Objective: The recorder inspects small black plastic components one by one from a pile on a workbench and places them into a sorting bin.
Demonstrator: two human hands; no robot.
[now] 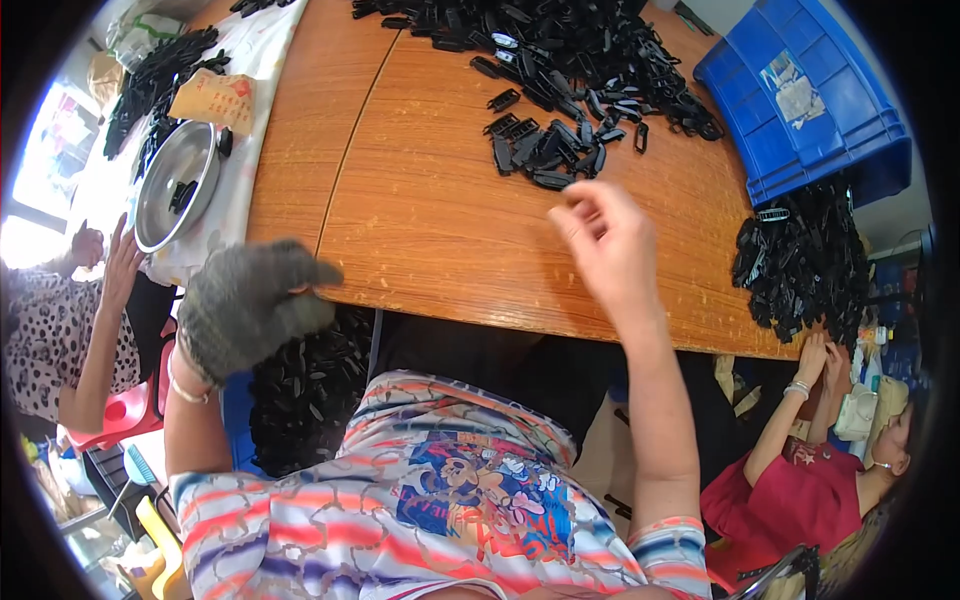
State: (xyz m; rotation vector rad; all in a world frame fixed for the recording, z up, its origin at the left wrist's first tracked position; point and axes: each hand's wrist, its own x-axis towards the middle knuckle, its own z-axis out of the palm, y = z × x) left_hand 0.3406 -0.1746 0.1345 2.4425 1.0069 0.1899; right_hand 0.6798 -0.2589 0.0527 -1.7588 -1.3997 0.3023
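Note:
My left hand (pixel 250 308), in a dark grey knitted glove, is above the table's near left edge, next to a bin of black plastic parts (pixel 310 400) below. Motion smears its fingers, and whether it holds anything does not show. Bare, my right hand (pixel 610 245) hovers over the wooden tabletop (pixel 430 220) with thumb and fingertips curled together. Anything between those fingertips is too small or hidden to make out. Just beyond it lies a small cluster of long black plastic parts (pixel 550 150), joined to a large heap (pixel 570 50) at the far side.
A blue crate (pixel 800 100) lies tipped at the right, black parts (pixel 800 260) spilled before it. Another person's hands (pixel 822 360) are near that pile. At left, a metal bowl (pixel 205 190) and brown paper packet (pixel 215 98) sit near a second person's hand (pixel 122 262).

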